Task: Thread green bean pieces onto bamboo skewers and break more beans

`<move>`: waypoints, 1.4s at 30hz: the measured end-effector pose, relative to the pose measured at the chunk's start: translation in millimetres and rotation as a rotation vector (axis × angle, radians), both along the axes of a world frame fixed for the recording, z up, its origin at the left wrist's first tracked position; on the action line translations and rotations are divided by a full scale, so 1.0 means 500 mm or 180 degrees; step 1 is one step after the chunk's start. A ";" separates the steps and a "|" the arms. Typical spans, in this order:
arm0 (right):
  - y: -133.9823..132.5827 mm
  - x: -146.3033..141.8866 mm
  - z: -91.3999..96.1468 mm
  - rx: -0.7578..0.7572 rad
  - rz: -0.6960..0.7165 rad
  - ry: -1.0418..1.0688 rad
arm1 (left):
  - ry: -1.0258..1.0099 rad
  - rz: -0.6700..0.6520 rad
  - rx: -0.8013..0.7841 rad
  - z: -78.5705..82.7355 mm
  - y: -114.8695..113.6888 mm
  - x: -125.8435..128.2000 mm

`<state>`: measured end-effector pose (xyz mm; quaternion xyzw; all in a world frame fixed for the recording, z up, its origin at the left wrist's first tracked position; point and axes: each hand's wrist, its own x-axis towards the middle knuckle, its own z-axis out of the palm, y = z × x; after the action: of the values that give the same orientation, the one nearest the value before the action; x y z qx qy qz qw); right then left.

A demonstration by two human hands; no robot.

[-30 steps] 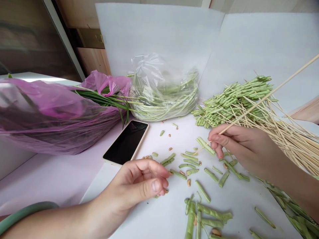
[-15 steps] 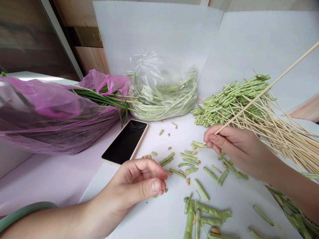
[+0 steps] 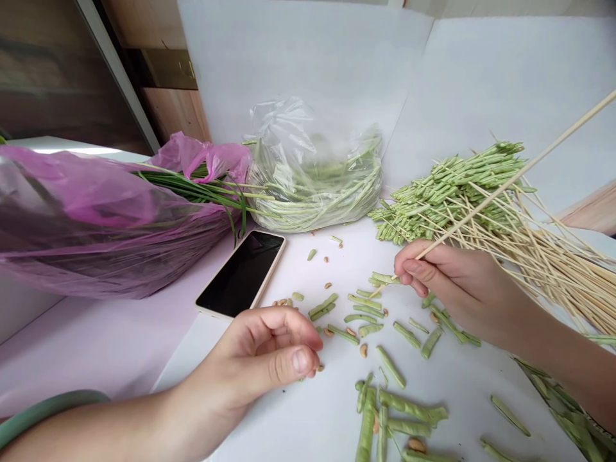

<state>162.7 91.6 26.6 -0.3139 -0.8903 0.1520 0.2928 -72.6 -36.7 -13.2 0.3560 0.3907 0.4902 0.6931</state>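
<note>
Pink bag (image 3: 96, 218): far left, green stalks (image 3: 197, 189) protruding.
Skewered bean stack (image 3: 457, 183): right rear.
Clear bag (image 3: 289, 138): rear centre, long beans (image 3: 344, 204) inside.
Right hand (image 3: 452, 282): thumb and fingers pinched on skewer (image 3: 510, 181).
Left hand (image 3: 264, 350): half-curled, relaxed, nothing visibly held.
Skewer: slanted, lower tip near bean pieces (image 3: 391, 367).
Bean pieces: scattered on white surface (image 3: 466, 378).

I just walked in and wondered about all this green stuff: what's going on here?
A person's right hand holds a thin wooden skewer at a slant, its lower tip down by some cut green bean pieces scattered on the white surface. The left hand is loosely curled, with nothing visible in it. Skewered bean pieces lie piled behind the right hand.
</note>
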 end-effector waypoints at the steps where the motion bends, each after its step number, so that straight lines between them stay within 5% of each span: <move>1: 0.000 0.000 0.000 0.0017 0.0004 -0.0006 | 0.0003 -0.0005 0.0001 0.000 0.001 0.000; 42: -0.005 -0.006 -0.008 0.0207 0.0209 -0.0091 | 0.0141 0.0039 0.0032 0.003 0.001 -0.001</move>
<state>159.5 89.0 22.3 -0.2770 -0.9087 0.1279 0.2850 -73.0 -36.0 -11.6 0.3677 0.4057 0.4884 0.6795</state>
